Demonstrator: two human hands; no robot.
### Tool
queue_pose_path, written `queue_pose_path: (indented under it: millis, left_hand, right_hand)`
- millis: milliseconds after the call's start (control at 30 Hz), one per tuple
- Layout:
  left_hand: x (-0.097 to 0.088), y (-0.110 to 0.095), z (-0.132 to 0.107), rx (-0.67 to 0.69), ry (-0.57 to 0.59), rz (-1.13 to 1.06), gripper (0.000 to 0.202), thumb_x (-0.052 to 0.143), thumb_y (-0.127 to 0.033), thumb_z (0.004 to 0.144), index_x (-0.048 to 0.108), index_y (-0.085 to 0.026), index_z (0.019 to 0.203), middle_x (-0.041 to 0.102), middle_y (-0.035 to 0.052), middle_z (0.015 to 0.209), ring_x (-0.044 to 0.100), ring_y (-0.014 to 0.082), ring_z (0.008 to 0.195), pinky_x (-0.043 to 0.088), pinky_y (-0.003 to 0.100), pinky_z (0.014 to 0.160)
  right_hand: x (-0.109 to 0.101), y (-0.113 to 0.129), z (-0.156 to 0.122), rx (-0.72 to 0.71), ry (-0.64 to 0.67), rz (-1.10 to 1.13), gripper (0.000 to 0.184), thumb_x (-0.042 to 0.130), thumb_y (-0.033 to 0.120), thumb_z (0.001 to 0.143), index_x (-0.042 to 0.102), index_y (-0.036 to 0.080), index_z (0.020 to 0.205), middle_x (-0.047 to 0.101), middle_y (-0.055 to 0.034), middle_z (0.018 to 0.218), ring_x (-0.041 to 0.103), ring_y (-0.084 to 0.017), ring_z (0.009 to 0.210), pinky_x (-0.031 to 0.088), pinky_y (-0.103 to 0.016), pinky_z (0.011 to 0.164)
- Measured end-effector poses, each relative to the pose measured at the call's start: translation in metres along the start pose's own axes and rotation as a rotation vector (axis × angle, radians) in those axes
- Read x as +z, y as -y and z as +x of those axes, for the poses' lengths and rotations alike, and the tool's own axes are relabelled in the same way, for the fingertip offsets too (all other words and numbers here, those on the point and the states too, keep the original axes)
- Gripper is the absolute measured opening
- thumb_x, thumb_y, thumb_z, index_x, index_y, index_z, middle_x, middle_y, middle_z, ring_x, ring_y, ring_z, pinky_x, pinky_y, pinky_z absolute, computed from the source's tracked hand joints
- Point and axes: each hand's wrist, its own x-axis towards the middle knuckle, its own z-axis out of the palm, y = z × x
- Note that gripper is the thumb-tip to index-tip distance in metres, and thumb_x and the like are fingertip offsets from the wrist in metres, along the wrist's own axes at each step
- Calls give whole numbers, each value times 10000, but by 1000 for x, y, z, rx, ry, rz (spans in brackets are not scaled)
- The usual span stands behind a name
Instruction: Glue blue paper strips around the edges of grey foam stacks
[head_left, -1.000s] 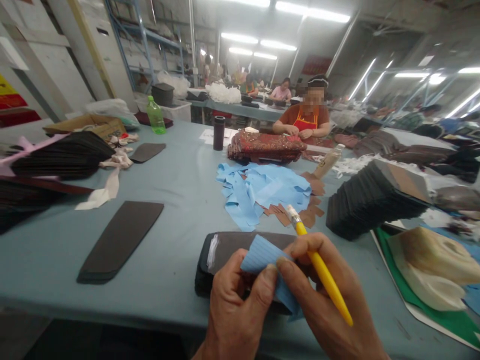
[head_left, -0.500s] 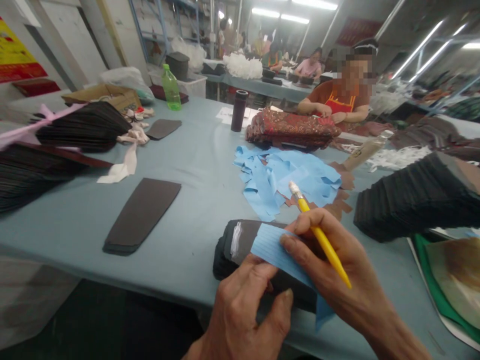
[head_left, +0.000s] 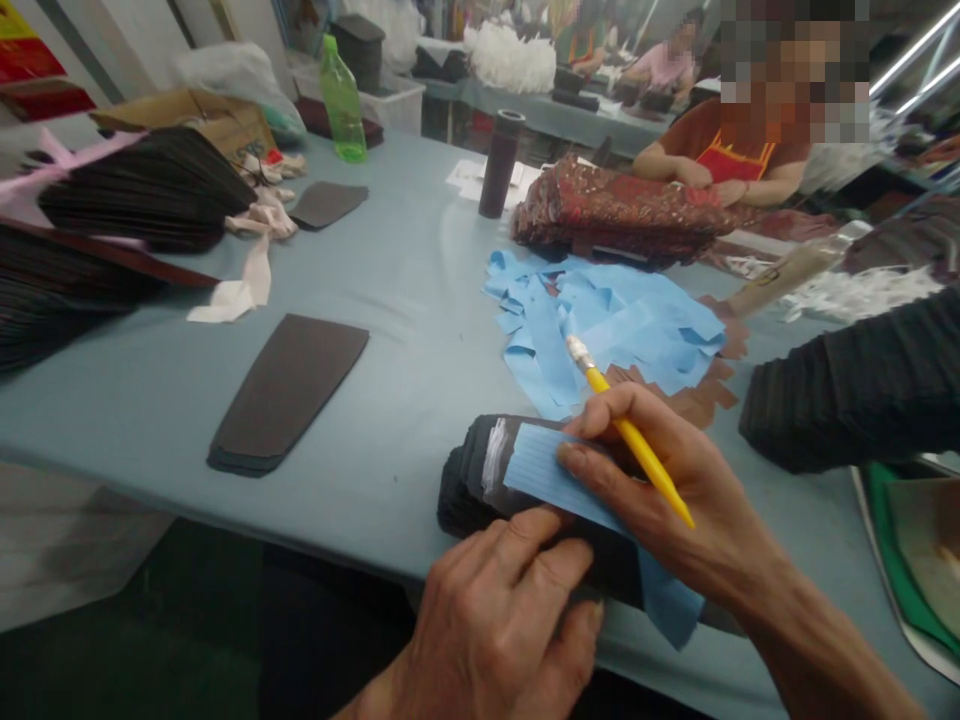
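Note:
A stack of dark panels (head_left: 474, 492) lies near the table's front edge, its top piece bearing a white smear (head_left: 496, 455) at the left end. Over that top piece lies a blue strip (head_left: 544, 468) with fine lines; its loose tail (head_left: 675, 600) hangs past the near side. My right hand (head_left: 660, 470) is closed, thumb and fingers on the blue strip, and also holds a yellow-handled brush (head_left: 637, 445) with its whitened tip pointing up and away. Curled fingers of my left hand (head_left: 510, 600) grip the stack's near side beside the strip; their tips are partly hidden.
Crumpled blue scraps (head_left: 607, 310) lie beyond the stack. At left is a smaller pile of dark panels (head_left: 292, 390); a taller dark stack (head_left: 847, 390) stands right. A dark flask (head_left: 501, 165), green bottle (head_left: 343, 100) and patterned red bundle (head_left: 622, 210) sit farther back. Across the table a person works.
My left hand has slid down off the strip's lower edge to the stack's near side, fingers more curled. The strip lies flatter on the top panel. The camera view has tilted down.

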Motion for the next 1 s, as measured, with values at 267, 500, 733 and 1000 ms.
queue_pose_path:
  millis: [267,500,733,1000]
  left_hand:
    - [1,2,-7,-43,7,36,195,580,-180,1029,648,-146,1209,779,131,1198,791,242,982,686,360,868]
    - [3,4,-11,-46,14,48,207,578,-168,1020,655,-149,1211,786,132,1174,788,252,938,692,379,816]
    - [3,6,-12,-40,25,24,188,563,-169,1024,665,-134,1177,784,151,1167,781,245,916,688,371,804]
    - [4,8,-15,-48,32,12,209,566,-170,1018,675,-129,1191,785,153,1199,789,253,959,690,375,827]
  right_hand:
    - [4,-3,6,-24,61,-17,133,678,320,995,555,271,985,601,29,868,552,-131,705,480,-265,619]
    - [8,-1,6,-35,80,-26,128,676,327,1000,566,267,975,615,18,875,573,-147,721,503,-289,647]
    - [14,-3,11,-18,104,-67,126,693,289,967,571,262,951,611,29,831,549,-130,676,464,-270,613]
    - [13,-4,13,-42,81,-123,118,696,258,957,578,261,962,612,39,820,549,-120,669,451,-253,600]
